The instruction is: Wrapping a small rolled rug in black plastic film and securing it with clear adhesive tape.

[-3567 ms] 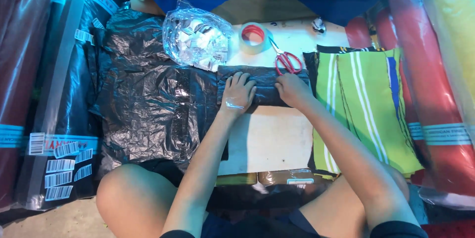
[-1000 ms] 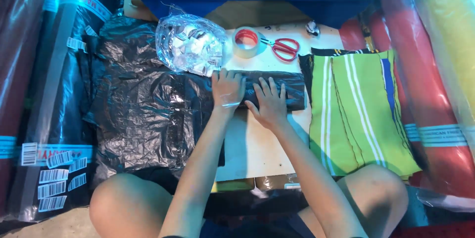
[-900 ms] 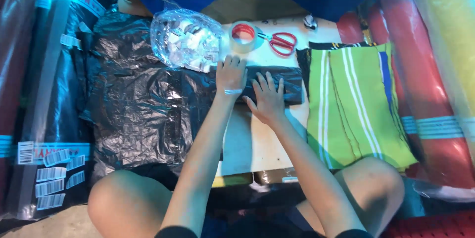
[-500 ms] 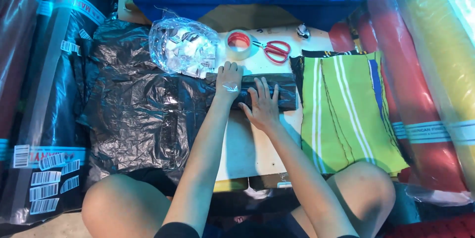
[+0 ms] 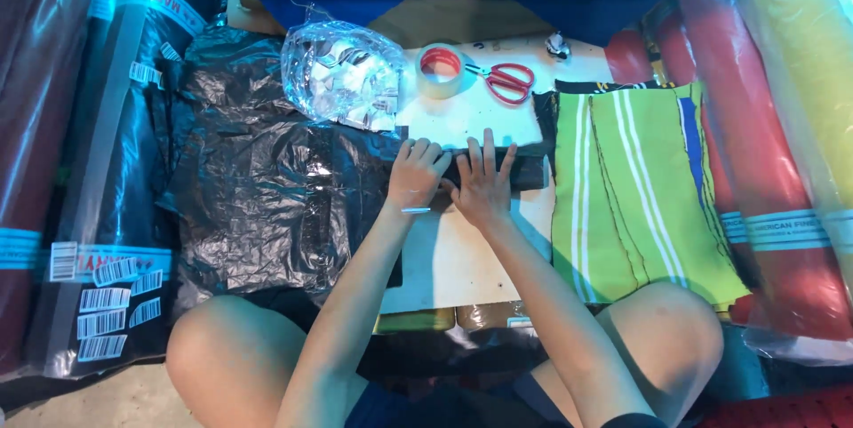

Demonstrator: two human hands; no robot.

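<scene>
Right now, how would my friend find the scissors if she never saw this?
Start at the pale board in front of the seated person. Along its far edge stands a roll of clear tape. Just right of it lie the red-handled scissors, the only thing there with two red loops.

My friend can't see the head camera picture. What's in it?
Two hands, left hand and right hand, press a black folded bundle on a white board. Tape, red scissors, black plastic and striped green cloth lie around.
</scene>
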